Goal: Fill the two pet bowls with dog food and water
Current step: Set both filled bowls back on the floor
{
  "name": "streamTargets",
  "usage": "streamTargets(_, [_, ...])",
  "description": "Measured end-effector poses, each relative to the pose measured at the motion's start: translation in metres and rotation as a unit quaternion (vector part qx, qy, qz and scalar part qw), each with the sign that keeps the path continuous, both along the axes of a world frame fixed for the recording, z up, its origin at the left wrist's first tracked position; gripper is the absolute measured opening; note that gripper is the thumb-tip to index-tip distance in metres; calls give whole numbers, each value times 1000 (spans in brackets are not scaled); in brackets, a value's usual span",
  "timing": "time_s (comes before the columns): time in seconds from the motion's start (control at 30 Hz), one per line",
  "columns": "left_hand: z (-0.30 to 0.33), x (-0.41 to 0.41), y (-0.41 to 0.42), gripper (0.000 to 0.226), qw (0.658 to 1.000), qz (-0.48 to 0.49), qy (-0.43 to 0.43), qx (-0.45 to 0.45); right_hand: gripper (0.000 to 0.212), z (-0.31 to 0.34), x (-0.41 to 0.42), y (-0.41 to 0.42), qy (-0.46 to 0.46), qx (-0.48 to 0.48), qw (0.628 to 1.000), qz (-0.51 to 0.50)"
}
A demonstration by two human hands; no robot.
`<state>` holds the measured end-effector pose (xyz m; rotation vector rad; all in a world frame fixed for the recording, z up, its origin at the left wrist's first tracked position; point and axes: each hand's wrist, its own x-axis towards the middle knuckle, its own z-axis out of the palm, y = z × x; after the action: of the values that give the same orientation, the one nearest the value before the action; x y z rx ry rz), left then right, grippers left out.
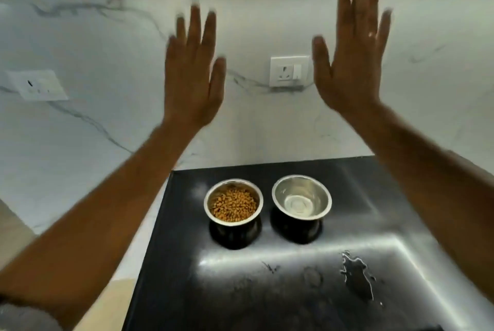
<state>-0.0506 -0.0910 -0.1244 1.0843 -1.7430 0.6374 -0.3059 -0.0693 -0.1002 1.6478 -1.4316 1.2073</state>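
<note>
Both forearms are left bare. A ring (pixel 371 34) is worn on the right hand (pixel 350 68); a grey sleeve (pixel 24 317) is seen near left.

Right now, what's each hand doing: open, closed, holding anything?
Left hand: open, fingers spread, holding nothing.
Right hand: open, fingers spread, holding nothing.

A single head-worn wide-angle camera looks forward and down from close above the dark worktop (pixel 267 290), facing the marble back wall (pixel 107 63); its near edge falls outside view, and distortion probably bends the wall's lines.
</note>
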Motion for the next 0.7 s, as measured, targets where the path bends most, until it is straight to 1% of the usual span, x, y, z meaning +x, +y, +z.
streamTargets(0.03, [-37, 7, 4, 61, 996, -23, 32, 79, 66, -34, -4, 5, -37, 29, 998, 32])
streamTargets(0.1, [-106, 19, 10, 64, 970, -26, 106, 217, 67, -97, -9, 16, -149, 128, 978, 67])
streamTargets(0.13, [-136, 23, 12, 65, 948, -21, 150, 281, 67, -124, -12, 22, -213, 177, 958, 69])
streamTargets(0.17, [-160, 25, 15, 66, 915, -10, 203, 349, 65, -148, -15, 26, -278, 218, 933, 64])
streamTargets(0.23, [-198, 29, 18, 75, 826, 20, 320, 464, 68, -190, -24, 32, -401, 291, 868, 34])
streamTargets(0.3, [-226, 32, 20, 87, 716, 41, 422, 555, 85, -230, -37, 28, -496, 350, 795, 6])
streamTargets(0.37, [-243, 31, 22, 93, 601, 46, 505, 618, 94, -263, -47, 18, -572, 400, 716, -5])
streamTargets(0.4, [-247, 28, 21, 91, 554, 37, 537, 635, 92, -275, -51, 14, -610, 414, 676, 0])
streamTargets(0.43, [-252, 24, 20, 87, 520, 28, 559, 645, 86, -283, -52, 8, -643, 427, 635, 8])
streamTargets(0.47, [-257, 20, 18, 78, 497, 20, 571, 654, 76, -291, -54, 3, -670, 434, 602, 19])
streamTargets(0.5, [-261, 16, 16, 65, 484, 14, 573, 661, 66, -297, -55, -3, -683, 442, 582, 25])
streamTargets(0.53, [-266, 13, 14, 52, 476, 11, 576, 665, 53, -302, -55, -8, -685, 451, 571, 33])
streamTargets(0.6, [-275, 10, 8, 33, 476, 15, 583, 658, 34, -307, -53, -13, -684, 468, 558, 43])
streamTargets(0.63, [-276, 8, 5, 29, 482, 20, 586, 651, 32, -311, -53, -15, -683, 471, 556, 46])
streamTargets(0.7, [-275, 8, 2, 26, 494, 32, 591, 637, 40, -316, -51, -18, -682, 470, 557, 55])
